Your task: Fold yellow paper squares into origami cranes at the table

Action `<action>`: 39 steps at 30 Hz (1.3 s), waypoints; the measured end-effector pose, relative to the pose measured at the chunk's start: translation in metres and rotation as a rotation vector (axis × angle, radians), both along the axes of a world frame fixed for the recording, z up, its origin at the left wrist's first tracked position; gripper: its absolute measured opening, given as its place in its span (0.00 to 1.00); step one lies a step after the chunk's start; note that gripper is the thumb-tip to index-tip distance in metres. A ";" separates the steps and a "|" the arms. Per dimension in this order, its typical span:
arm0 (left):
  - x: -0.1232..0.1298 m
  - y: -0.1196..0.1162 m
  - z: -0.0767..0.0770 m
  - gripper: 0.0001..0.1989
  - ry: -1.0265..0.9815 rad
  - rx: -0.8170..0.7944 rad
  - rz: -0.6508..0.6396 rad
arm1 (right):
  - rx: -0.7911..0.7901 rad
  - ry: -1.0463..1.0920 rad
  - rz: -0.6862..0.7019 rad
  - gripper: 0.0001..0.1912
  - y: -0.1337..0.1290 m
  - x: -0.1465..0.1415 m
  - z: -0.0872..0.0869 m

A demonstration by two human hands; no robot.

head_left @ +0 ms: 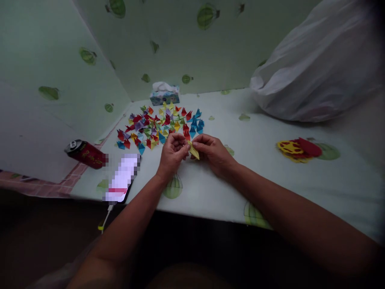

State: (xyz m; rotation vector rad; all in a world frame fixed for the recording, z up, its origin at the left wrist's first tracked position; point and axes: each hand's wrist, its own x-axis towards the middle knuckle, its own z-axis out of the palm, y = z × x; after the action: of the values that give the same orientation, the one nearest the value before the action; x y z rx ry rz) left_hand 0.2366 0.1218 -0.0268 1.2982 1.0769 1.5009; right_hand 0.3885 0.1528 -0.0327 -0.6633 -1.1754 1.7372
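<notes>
Left hand (174,149), right hand (212,151), ours: both pinching yellow origami piece (194,151) over table (210,200), near multicoloured origami pieces (167,119). Risks, we judge: uneven thumb pressure skewing creases; hard pull tearing paper.

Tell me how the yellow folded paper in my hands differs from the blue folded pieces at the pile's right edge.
The yellow folded paper is held between your left hand and right hand; the blue folded pieces rest on the table. The yellow one looks slim; the blue ones show spread points. Both have pointed tips.
</notes>
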 end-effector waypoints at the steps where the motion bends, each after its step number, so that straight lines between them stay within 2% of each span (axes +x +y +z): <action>1: 0.000 0.000 0.000 0.16 -0.009 -0.016 0.004 | 0.004 0.004 -0.005 0.12 0.000 0.000 0.000; 9: 0.000 0.000 -0.001 0.14 -0.066 -0.184 -0.019 | 0.039 -0.069 -0.106 0.12 -0.002 -0.002 -0.001; 14: 0.001 0.000 0.001 0.15 -0.113 -0.227 0.002 | -0.005 -0.024 -0.073 0.14 -0.003 -0.002 0.000; 20: 0.000 -0.001 0.001 0.15 -0.106 -0.218 0.002 | -0.055 -0.017 -0.021 0.16 -0.001 -0.001 -0.001; 32: 0.000 -0.002 0.000 0.12 -0.019 -0.154 0.035 | 0.075 -0.130 -0.056 0.14 0.002 0.000 -0.003; 39: 0.000 -0.001 -0.002 0.14 -0.081 -0.186 -0.001 | 0.125 -0.193 -0.096 0.14 0.006 -0.001 -0.004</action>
State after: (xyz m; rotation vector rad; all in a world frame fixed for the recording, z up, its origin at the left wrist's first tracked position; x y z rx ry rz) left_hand 0.2361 0.1209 -0.0290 1.1001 1.1342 1.4044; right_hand 0.3876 0.1591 -0.0370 -0.8106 -1.3502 1.5323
